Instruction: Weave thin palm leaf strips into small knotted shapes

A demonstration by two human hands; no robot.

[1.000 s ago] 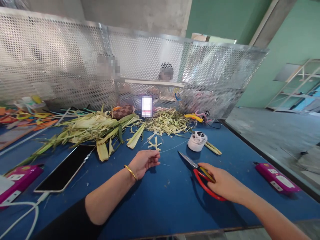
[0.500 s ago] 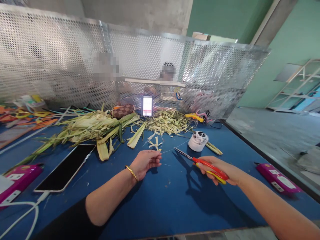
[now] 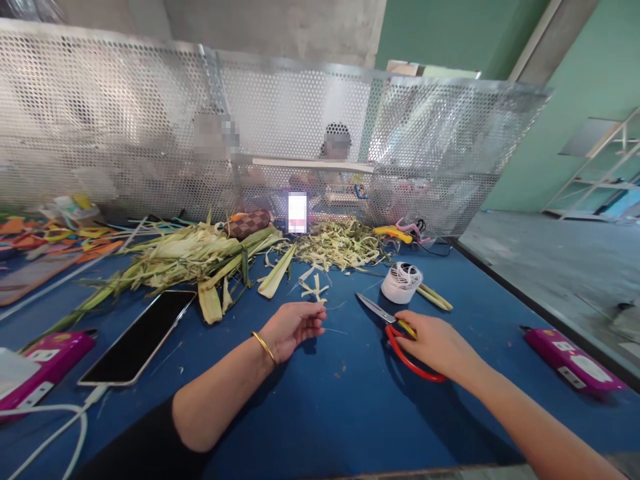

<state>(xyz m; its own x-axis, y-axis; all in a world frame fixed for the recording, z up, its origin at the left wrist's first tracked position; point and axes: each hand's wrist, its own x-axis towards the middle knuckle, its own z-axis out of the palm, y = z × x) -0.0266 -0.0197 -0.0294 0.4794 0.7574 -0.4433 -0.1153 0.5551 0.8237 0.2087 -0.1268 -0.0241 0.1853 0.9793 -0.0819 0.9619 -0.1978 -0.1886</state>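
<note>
My left hand [image 3: 294, 326] rests on the blue table [image 3: 325, 413], a gold bangle on its wrist, with thumb and fingertips pinched on a thin white thread [image 3: 334, 330]. My right hand [image 3: 439, 347] lies over the red-and-yellow-handled scissors [image 3: 395, 327], fingers curled on the handle. The scissors lie flat on the table with blades pointing to the far left. A spool of white thread [image 3: 401, 282] stands just beyond the blades. A few small cut leaf strips [image 3: 314, 288] lie beyond my left hand.
A heap of green palm leaves [image 3: 190, 257] and a pile of shredded strips [image 3: 336, 245] fill the back. A dark phone [image 3: 143, 333] on a charging cable lies left. Pink boxes [image 3: 575, 362] [image 3: 43, 363] sit at both sides. Behind the perforated metal screen [image 3: 300, 127], two people sit.
My right hand lifted the scissors toward the thread running from the spool, then lowered them back flat on the table. The taut line to my left hand is gone.
</note>
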